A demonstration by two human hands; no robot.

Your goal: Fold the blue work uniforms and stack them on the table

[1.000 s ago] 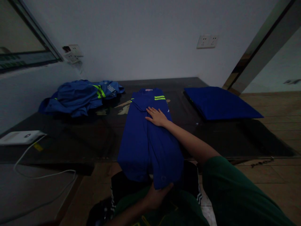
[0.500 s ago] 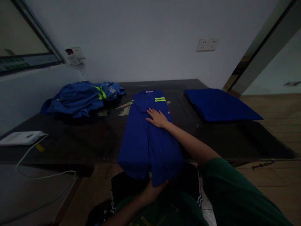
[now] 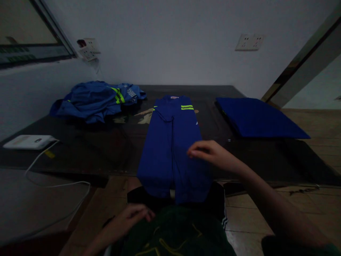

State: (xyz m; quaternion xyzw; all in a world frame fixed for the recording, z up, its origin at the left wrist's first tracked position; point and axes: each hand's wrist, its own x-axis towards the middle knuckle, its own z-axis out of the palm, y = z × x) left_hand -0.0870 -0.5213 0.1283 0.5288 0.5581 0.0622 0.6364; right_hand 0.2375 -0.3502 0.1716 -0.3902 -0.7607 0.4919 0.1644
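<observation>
The blue jacket [image 3: 160,153] lies flat in the middle of the bench [image 3: 87,151], folded long and narrow, its collar [image 3: 167,99] at the far end with a pale label [image 3: 174,97] inside. Two yellow-green stripes [image 3: 187,107] sit just below on the right. Folded edges run down its middle, and the near end reaches past the bench's edge.

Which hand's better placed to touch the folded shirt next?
Probably the right hand: it's at the right side of the folded shirt, while the left hand is farther off, clear of it.
</observation>
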